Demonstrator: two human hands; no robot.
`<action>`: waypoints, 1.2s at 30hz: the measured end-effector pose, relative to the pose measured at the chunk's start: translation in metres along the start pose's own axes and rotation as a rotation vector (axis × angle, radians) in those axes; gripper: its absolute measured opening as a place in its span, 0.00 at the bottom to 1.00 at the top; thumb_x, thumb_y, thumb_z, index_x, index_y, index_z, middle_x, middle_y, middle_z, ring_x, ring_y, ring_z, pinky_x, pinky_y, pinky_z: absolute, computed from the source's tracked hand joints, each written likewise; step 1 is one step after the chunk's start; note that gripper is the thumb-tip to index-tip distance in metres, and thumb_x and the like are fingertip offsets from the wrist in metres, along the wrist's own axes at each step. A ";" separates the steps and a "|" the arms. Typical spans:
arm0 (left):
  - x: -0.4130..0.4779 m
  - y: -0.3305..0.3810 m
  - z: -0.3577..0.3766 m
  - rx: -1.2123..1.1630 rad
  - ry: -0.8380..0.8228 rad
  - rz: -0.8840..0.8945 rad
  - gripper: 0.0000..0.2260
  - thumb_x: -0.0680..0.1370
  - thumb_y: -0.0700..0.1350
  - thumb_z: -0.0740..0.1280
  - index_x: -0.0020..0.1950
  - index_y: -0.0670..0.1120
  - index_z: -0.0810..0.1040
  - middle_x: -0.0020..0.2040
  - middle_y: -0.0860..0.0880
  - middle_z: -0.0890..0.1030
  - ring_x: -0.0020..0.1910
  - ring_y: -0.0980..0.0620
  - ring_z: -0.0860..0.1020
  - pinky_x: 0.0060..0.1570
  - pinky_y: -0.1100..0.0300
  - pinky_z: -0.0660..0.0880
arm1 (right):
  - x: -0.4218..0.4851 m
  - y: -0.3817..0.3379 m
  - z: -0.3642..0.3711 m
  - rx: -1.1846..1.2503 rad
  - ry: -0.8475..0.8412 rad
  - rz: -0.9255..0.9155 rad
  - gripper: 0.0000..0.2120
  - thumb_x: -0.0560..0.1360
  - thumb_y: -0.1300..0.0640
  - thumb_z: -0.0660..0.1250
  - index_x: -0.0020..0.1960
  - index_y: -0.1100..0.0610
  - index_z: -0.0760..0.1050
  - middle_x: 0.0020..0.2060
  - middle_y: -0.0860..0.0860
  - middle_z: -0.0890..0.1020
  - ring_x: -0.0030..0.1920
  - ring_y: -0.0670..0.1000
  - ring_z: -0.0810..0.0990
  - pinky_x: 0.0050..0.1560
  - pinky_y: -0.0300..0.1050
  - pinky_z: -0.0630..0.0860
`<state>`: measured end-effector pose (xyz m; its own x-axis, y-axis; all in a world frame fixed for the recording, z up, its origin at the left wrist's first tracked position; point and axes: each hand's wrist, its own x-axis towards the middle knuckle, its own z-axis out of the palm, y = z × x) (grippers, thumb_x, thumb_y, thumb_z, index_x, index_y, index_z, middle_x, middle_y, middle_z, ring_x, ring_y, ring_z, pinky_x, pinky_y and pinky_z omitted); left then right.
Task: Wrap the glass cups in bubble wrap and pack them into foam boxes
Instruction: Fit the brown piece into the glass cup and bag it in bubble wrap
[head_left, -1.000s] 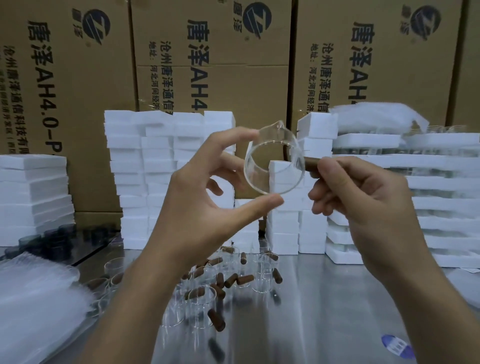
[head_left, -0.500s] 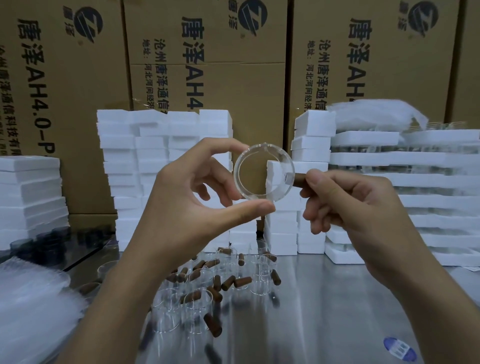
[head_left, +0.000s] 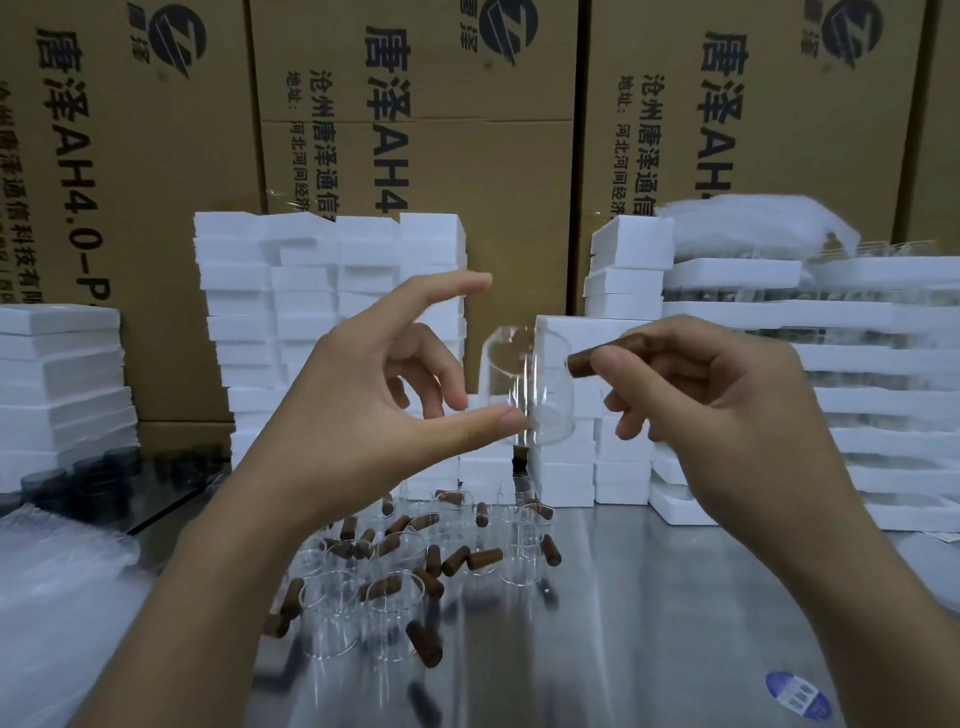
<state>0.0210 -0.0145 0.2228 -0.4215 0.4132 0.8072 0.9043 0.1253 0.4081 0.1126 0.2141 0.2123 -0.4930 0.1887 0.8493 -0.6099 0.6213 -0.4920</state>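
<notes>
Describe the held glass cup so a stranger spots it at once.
In front of the cardboard cartons and foam boxes, look above the steel table. The glass cup hangs in mid-air, the right hand pinching its brown handle, the left hand beside it. It alone is lifted; other cups sit on the table.

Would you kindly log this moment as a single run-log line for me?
right hand pinches glass cup by brown handle | left hand thumb against cup, index clear | bubble wrap untouched

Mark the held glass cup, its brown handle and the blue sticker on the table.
glass cup (head_left: 545, 405), head view, clear side wall.
brown handle (head_left: 581, 364), head view, its exposed end.
blue sticker (head_left: 797, 702), head view, its middle.
</notes>
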 end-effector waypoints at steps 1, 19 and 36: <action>0.000 -0.001 0.001 0.013 -0.022 -0.006 0.33 0.67 0.65 0.80 0.71 0.71 0.75 0.44 0.54 0.85 0.41 0.52 0.84 0.43 0.62 0.78 | -0.001 -0.001 0.001 -0.074 0.004 -0.029 0.10 0.78 0.46 0.72 0.45 0.52 0.85 0.36 0.49 0.86 0.35 0.50 0.85 0.35 0.37 0.77; 0.004 -0.011 0.006 0.042 0.081 0.013 0.28 0.65 0.64 0.82 0.64 0.63 0.84 0.52 0.58 0.82 0.41 0.54 0.80 0.41 0.69 0.73 | -0.004 0.009 -0.002 -0.274 -0.196 0.021 0.35 0.65 0.25 0.73 0.70 0.30 0.72 0.61 0.34 0.80 0.57 0.40 0.82 0.47 0.44 0.80; 0.004 -0.015 0.003 -0.117 -0.103 -0.090 0.42 0.63 0.63 0.82 0.74 0.73 0.69 0.62 0.61 0.82 0.57 0.54 0.83 0.47 0.55 0.82 | -0.005 0.008 -0.001 -0.158 -0.182 -0.052 0.26 0.67 0.44 0.79 0.62 0.45 0.77 0.61 0.40 0.82 0.61 0.45 0.82 0.54 0.50 0.80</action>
<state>0.0062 -0.0120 0.2187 -0.4857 0.4962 0.7197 0.8467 0.0625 0.5283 0.1108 0.2186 0.2043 -0.5758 0.0223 0.8173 -0.5396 0.7406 -0.4004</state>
